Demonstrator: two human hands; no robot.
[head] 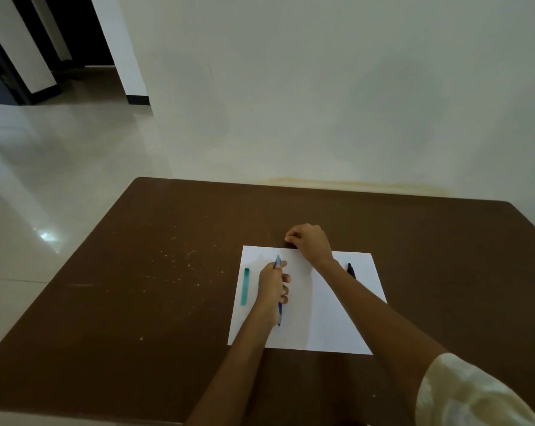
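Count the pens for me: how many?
2: a blue pen gripped in the left hand, a black pen lying on the paper, partly hidden behind the right forearm.

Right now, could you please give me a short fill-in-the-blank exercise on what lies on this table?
1. The left hand grips a ____ pen.
2. The sheet of paper lies on a ____ table.
3. The teal strip lies along the paper's ____ edge.
4. The right hand rests, fingers curled, at the paper's ____ edge.
Missing words: blue, brown, left, far.
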